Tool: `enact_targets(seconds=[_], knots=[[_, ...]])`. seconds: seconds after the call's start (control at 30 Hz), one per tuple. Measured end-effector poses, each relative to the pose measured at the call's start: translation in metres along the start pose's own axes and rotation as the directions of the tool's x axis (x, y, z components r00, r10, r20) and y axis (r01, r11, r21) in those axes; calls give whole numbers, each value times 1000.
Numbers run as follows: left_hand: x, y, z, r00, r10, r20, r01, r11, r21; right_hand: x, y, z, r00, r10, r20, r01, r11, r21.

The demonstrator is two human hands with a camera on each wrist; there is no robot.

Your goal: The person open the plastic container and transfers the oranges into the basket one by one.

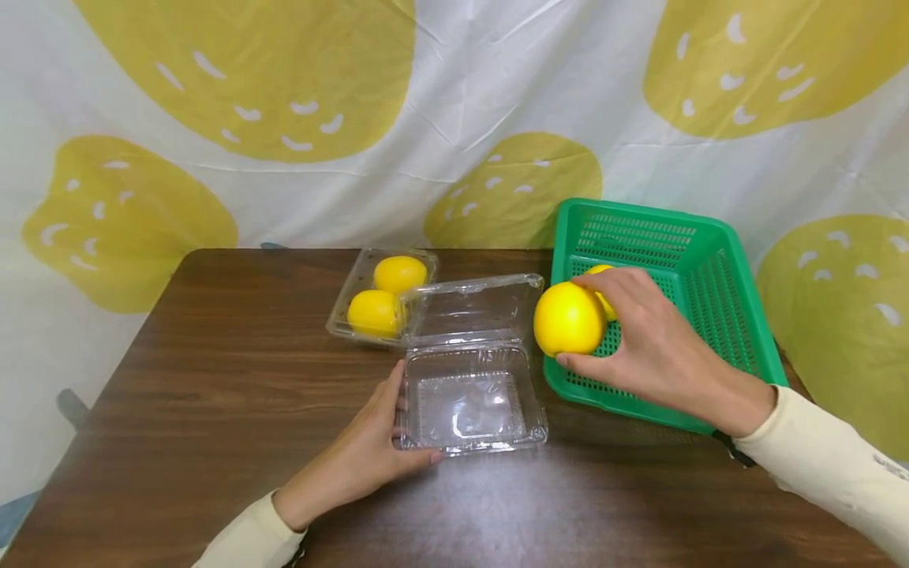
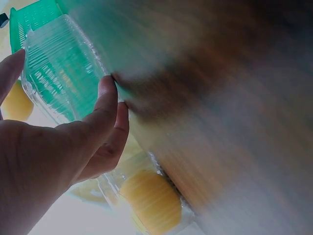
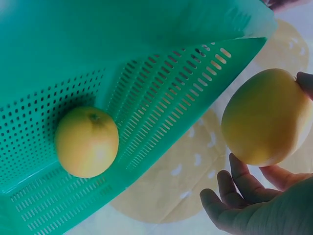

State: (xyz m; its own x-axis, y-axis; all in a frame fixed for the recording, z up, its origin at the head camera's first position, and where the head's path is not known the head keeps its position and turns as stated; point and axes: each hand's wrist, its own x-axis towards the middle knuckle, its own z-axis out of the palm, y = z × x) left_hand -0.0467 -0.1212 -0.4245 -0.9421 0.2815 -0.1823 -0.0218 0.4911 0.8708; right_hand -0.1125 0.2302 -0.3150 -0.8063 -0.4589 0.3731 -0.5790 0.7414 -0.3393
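In the head view my right hand [image 1: 656,347] holds a round yellow fruit [image 1: 570,319] between thumb and fingertips, above the left edge of a green plastic basket [image 1: 756,331]. Another yellow fruit [image 3: 87,142] sits inside the basket, partly hidden in the head view. My left hand [image 1: 365,442] grips the near left corner of a clear plastic clamshell box [image 1: 465,398], thumb at its front edge and fingers along its side. The box stands with its lid raised at the back, and nothing lies in it.
Behind the box to the left, a second clear container [image 1: 341,323] holds two yellow fruits [image 1: 400,274]. All of it stands on a dark wooden table [image 1: 234,394]. A white cloth [image 1: 483,71] with yellow fruit prints hangs along the table's back edge.
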Motion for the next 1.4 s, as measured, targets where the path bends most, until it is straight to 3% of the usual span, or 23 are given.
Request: enact_targets(seconds=[0.23,0.43,0.83,1.4], knots=[[0,1,-1,1000,21,-7,-21,1000,7,1,6,-1,1000,-5,-20,5,1000,-5],[0,0,-1,1000,2,-2,-2,1000,9,3,9,-2,1000,-4,-20,4,1000,-10],[0,0,0,1000,5,0,-5,1000,7,6,19,-8,999,41,-19,-42,999,-29],[-2,3,1,1000,5,2,-5,1000,10,13,61,-16,986,164,15,-163,985,-55]])
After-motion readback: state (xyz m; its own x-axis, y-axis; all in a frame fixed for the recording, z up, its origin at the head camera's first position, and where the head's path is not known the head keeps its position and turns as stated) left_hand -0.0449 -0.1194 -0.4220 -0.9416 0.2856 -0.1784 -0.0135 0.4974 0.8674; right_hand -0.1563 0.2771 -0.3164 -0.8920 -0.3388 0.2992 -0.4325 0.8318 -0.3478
